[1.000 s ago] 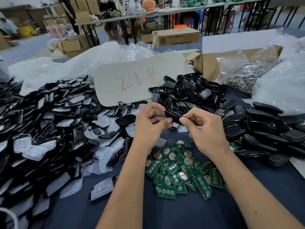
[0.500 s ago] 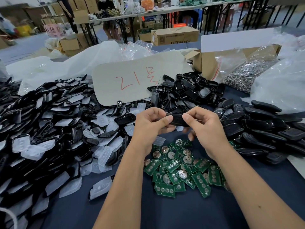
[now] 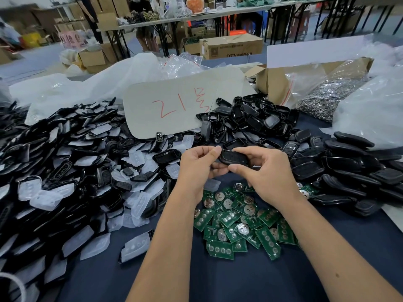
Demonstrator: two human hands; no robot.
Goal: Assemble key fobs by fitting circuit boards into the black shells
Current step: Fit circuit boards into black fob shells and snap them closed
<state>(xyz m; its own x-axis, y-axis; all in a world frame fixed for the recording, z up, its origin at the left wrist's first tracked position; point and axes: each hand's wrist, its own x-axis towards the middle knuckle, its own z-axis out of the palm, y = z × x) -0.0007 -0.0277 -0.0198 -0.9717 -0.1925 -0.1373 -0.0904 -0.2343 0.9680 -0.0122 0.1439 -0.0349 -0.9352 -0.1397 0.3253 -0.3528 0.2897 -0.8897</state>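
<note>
Black shell [image 3: 232, 157] held above the circuit boards [image 3: 237, 223] on the tabletop [image 3: 196, 280], pinched at its ends by left hand [image 3: 198, 168] and right hand [image 3: 268, 173]. Step judged: closing or checking; next, set aside.

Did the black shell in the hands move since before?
Yes. The black shell sank slightly, closer to the pile of green circuit boards beneath it.

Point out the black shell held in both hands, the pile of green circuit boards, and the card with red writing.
black shell [image 3: 232, 156], head view, its top face.
green circuit boards [image 3: 237, 223], head view, mid-pile.
card [image 3: 174, 105], head view, the red writing.
</note>
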